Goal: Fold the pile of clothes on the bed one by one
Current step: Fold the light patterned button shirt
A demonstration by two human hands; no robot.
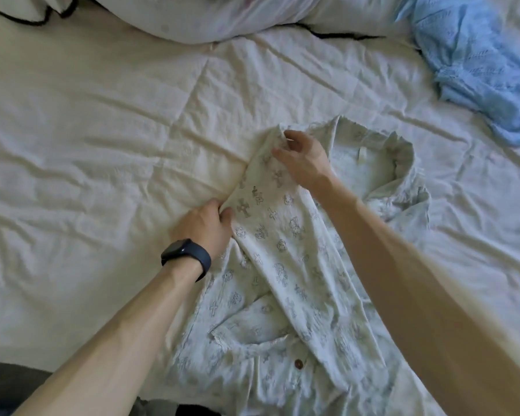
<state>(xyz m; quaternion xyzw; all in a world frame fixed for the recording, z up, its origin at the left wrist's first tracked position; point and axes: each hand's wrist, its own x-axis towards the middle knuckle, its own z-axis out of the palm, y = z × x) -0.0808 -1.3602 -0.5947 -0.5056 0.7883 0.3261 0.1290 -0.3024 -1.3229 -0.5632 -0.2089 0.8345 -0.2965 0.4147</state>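
Note:
A pale printed button shirt [285, 259] lies spread on the bed [102, 130], collar toward the far side, with its left sleeve folded across the body. My left hand [203, 226], a dark watch on the wrist, pinches the sleeve's lower edge at the shirt's left side. My right hand [302, 159] pinches the sleeve's far end near the collar. A light blue knitted garment [478, 61] lies crumpled at the far right of the bed.
White pillows or bedding [222, 16] are bunched along the far edge. The wrinkled cream sheet stretches out to the left of the shirt. The bed's near edge and a dark floor strip [12, 382] show at the bottom left.

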